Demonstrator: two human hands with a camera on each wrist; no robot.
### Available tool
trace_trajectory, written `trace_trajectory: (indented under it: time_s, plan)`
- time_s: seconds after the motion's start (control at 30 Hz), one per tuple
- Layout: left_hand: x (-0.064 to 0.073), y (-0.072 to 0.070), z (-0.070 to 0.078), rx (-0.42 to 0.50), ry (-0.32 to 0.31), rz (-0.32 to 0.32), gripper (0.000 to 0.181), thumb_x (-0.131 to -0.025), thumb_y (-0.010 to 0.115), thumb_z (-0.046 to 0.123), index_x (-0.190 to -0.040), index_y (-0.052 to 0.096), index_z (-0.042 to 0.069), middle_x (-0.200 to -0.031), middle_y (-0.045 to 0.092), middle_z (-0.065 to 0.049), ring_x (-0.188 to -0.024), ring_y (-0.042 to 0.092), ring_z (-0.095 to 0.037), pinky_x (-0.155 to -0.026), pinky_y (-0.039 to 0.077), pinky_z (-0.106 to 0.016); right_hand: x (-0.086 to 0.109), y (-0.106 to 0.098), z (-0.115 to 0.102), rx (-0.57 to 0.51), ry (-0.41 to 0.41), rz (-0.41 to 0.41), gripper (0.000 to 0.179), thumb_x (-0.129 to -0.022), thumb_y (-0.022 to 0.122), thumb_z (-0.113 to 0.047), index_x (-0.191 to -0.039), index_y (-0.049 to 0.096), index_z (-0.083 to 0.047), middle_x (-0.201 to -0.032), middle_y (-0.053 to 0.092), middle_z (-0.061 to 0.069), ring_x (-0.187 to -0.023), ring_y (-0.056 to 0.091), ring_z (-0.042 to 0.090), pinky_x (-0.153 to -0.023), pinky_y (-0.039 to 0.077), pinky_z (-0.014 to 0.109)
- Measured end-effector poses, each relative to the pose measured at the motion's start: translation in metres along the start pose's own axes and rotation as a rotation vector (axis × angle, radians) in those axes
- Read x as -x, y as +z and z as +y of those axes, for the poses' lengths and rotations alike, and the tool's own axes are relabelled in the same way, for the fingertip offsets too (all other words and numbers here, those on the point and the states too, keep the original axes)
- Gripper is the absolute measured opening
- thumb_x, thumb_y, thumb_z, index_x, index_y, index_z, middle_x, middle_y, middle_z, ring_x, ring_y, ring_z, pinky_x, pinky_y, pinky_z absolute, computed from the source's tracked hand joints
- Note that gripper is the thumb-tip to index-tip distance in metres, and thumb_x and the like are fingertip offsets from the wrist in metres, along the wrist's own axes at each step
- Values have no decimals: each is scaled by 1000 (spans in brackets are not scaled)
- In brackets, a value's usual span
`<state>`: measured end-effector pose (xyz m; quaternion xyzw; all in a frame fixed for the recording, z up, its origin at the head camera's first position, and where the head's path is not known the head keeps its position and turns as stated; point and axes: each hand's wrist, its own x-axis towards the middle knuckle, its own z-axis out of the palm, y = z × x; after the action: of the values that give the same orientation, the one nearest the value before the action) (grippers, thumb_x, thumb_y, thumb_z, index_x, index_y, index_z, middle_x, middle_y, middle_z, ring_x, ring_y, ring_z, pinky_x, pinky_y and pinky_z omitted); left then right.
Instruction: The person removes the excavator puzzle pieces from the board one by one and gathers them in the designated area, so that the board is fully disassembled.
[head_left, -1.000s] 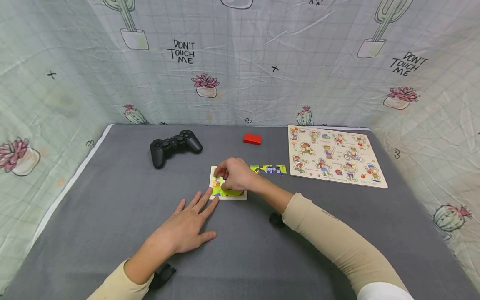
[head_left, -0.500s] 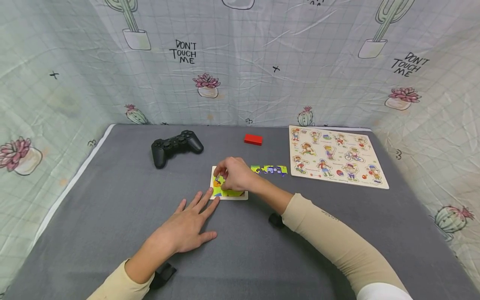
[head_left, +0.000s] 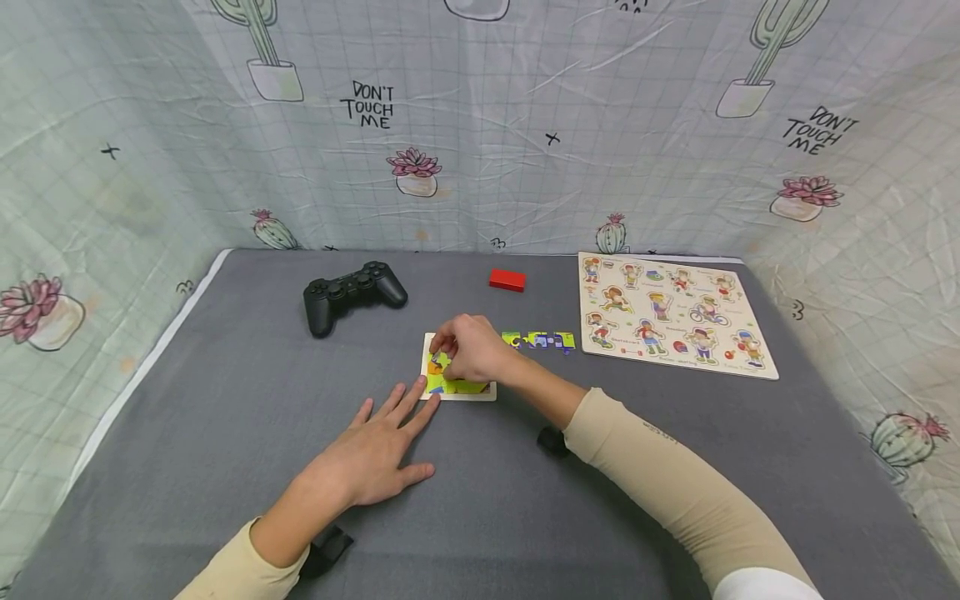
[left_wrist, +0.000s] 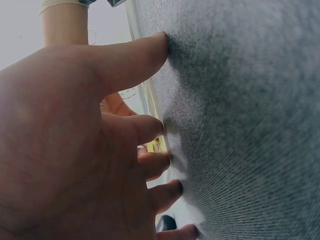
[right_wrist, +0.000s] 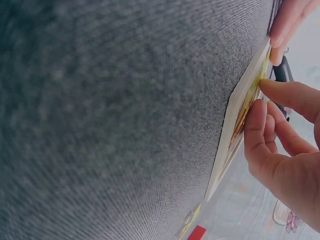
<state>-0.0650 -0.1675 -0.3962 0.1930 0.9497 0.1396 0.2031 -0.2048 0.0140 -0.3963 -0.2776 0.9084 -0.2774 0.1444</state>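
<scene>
A small jigsaw puzzle tray [head_left: 472, 397] with a pale border lies mid-table, partly filled with yellow-green pieces. Over it, my right hand [head_left: 474, 350] pinches a yellow-green puzzle piece [head_left: 442, 360] between thumb and curled fingers, low against the tray's left part. The hand covers much of the tray. Seen from the right wrist, the right hand's fingertips [right_wrist: 256, 106] are at the tray's surface. My left hand [head_left: 375, 457] lies with fingers spread, its fingertips at the tray's lower left border. From the left wrist, those fingers [left_wrist: 150, 127] touch the grey cloth.
Several loose puzzle pieces [head_left: 540, 340] lie in a row right of the tray. A black game controller [head_left: 352, 293] sits at the back left and a red block [head_left: 507, 280] at the back. A wooden picture board [head_left: 675, 315] occupies the back right.
The view shifts very slightly. Beside my right thumb, the yellow-green piece has turned a little. Both hands stay in almost the same place.
</scene>
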Motion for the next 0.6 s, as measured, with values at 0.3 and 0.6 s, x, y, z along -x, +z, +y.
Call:
trace_trajectory:
  time_s: [0.3, 0.6]
  plan:
    - [0, 0, 0, -3, 5, 2, 87, -98, 69, 50, -167, 26, 19, -177, 7, -5, -162, 14, -37, -123, 18, -71, 3, -4, 5, -105, 33, 6, 26, -79, 88, -4, -102, 81, -12, -94, 73, 1, -85, 64, 13, -77, 54, 22]
    - [-1, 0, -1, -8, 6, -1, 87, -98, 69, 50, -167, 27, 19, -177, 7, -6, -162, 15, -37, -123, 18, -71, 14, -13, 12, -156, 46, 23, 28, -77, 88, -2, -102, 81, -11, -94, 73, 1, -84, 66, 13, -77, 56, 23]
